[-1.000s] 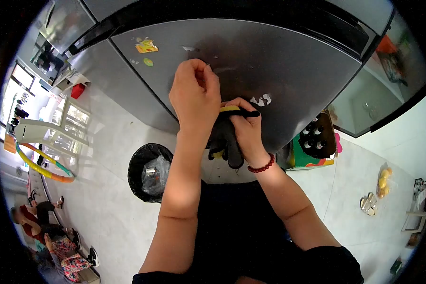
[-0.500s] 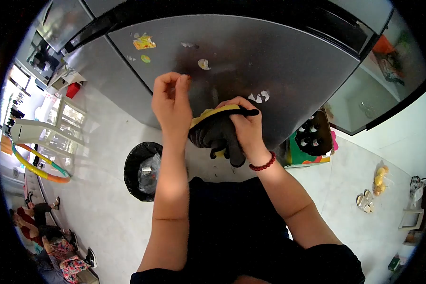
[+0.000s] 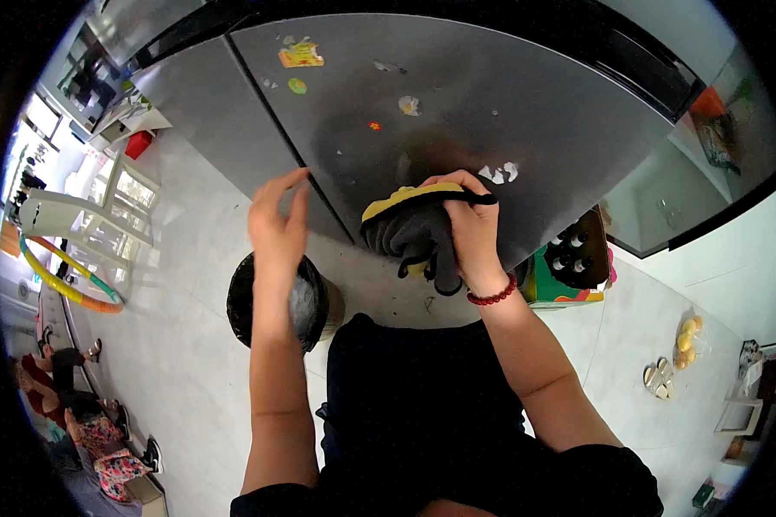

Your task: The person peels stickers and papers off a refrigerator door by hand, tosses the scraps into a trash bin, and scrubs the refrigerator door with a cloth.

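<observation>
My right hand (image 3: 474,228) grips a black and yellow work glove (image 3: 414,233) by its cuff, with the glove's dark fingers hanging down. My left hand (image 3: 276,228) is raised to the left of it, thumb and fingers apart, slightly blurred, with nothing seen in it. Both are in front of a grey refrigerator door (image 3: 509,95). On the door are a small orange flower sticker (image 3: 374,126), a yellow sticker (image 3: 302,56), a green oval sticker (image 3: 297,86) and torn white scraps (image 3: 498,173).
Below my left hand stands a bin (image 3: 319,306) lined with a black bag. A green box of bottles (image 3: 569,267) sits by the fridge at right. Sandals (image 3: 659,379) and a bag of yellow fruit (image 3: 688,340) lie on the floor. Seated people (image 3: 103,457) are at far left.
My left hand has moved left and down from the door, its pinched fingers parting, and the orange flower sticker is now uncovered. My right hand still holds the glove. The view has shifted slightly.
</observation>
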A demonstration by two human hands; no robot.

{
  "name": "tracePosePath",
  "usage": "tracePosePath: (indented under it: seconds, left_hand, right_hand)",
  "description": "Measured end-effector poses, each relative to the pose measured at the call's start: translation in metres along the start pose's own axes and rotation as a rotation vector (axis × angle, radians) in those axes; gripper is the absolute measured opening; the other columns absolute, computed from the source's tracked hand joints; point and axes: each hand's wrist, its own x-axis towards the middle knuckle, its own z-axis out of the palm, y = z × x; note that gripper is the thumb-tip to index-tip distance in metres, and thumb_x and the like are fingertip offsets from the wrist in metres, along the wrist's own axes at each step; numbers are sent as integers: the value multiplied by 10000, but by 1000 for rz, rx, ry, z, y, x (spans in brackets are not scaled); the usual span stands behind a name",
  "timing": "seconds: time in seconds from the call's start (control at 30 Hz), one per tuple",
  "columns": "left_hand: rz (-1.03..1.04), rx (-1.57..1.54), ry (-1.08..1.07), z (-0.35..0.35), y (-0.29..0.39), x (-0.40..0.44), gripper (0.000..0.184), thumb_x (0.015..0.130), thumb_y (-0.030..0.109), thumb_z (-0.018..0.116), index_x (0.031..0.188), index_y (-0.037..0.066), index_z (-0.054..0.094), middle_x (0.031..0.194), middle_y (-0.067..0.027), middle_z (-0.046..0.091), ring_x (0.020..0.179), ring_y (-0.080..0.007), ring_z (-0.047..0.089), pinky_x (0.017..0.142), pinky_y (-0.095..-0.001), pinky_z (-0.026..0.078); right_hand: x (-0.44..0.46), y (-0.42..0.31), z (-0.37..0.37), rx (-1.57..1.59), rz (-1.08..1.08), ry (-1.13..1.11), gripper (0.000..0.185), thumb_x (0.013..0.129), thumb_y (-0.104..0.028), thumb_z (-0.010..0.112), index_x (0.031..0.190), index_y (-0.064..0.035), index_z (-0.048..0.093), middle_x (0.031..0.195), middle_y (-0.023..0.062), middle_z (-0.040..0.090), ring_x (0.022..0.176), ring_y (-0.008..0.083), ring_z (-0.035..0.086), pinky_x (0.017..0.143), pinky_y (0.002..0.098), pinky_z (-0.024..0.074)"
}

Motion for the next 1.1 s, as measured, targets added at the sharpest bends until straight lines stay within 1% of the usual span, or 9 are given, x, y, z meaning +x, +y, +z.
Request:
tracePosePath:
  seconds: [0.03,0.1,0.2,0.3,0.4,0.6,0.8,1.0,1.1]
  left_hand:
    - [-36,-159,-43,8,13,11,325,781,50,716,1101,67,662,1027,-168,657,956,-284,641,842,-348,492]
    - [6,-253,98,34,40,31,189,792,91,746,962,38,685,839,-113,676,801,-224,665,750,-313,502]
    - [-85,-405,209,63,60,46,155,810,100,743,912,23,655,812,-68,659,749,-158,629,700,-279,490]
    - [-195,-588,164,73,55,47,115,846,110,726,895,32,656,808,-3,644,726,-68,570,675,-220,466]
    - [-273,-761,144,78,53,48,120,829,79,719,851,30,612,754,21,589,675,-49,513,624,-212,437]
    - [-245,-761,101,81,38,48,141,857,92,711,880,52,578,776,49,547,704,-43,497,636,-198,408]
    - [-332,-734,113,78,53,46,121,858,74,682,868,62,563,775,42,535,702,-48,487,636,-203,409]
    - [-294,-714,172,84,36,48,209,815,119,742,846,50,547,726,33,509,651,-53,448,593,-203,394]
    - [-367,-790,111,78,40,47,166,849,110,711,858,60,553,756,45,514,688,-48,470,622,-203,395]
  right_hand:
    - [0,0,1,11,3,3,196,874,81,401,931,21,578,988,125,647,913,171,615,843,294,511]
    - [0,0,2,-10,-7,8,179,894,63,412,933,15,581,994,123,648,908,168,615,836,290,513]
    - [0,2,0,-6,-14,15,219,855,92,401,938,23,592,988,115,654,906,160,614,836,281,505]
    - [2,1,-1,-16,-7,25,296,784,147,388,945,39,611,968,97,664,908,148,610,849,271,485]
    - [1,2,-1,-5,-5,13,284,792,145,387,939,41,607,968,100,665,914,151,612,858,274,483]
    - [2,8,6,72,-11,9,286,788,148,380,938,43,599,983,107,665,915,156,614,858,275,486]
    - [2,3,8,69,-8,29,290,791,147,373,939,40,599,988,110,663,912,156,615,853,275,491]
    - [1,5,8,88,0,8,289,788,144,375,943,44,598,996,116,660,914,156,615,849,280,496]
    - [3,6,6,76,-2,3,291,790,142,375,948,46,599,998,118,660,916,159,616,853,282,495]
